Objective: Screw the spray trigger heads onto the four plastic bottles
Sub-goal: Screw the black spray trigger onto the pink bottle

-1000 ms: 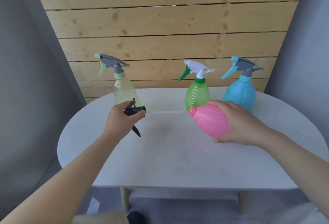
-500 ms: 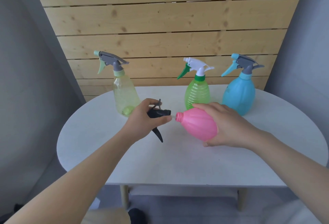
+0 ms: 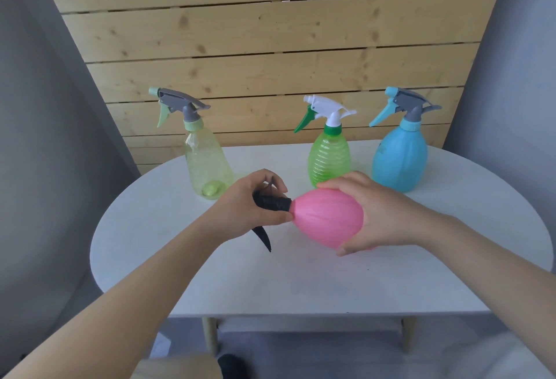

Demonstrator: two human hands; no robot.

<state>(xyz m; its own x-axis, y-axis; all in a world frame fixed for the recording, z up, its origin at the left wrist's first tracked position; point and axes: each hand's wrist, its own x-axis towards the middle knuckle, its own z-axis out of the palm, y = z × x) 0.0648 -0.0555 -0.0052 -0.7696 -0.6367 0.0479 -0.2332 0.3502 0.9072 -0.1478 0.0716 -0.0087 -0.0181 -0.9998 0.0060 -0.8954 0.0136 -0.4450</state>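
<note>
From the head view, the right hand (image 3: 388, 216) holds the pink bottle (image 3: 328, 219) sideways above the desk (image 3: 301, 282). The left hand (image 3: 249, 207) pinches the black spray head (image 3: 270, 202) against its neck. This looks like the last bottle; next, the head likely needs twisting tight. No words can be read.

Your forearms are bare — no sleeves, watch or rings show on your left hand (image 3: 243, 207) or right hand (image 3: 382, 216).
</note>
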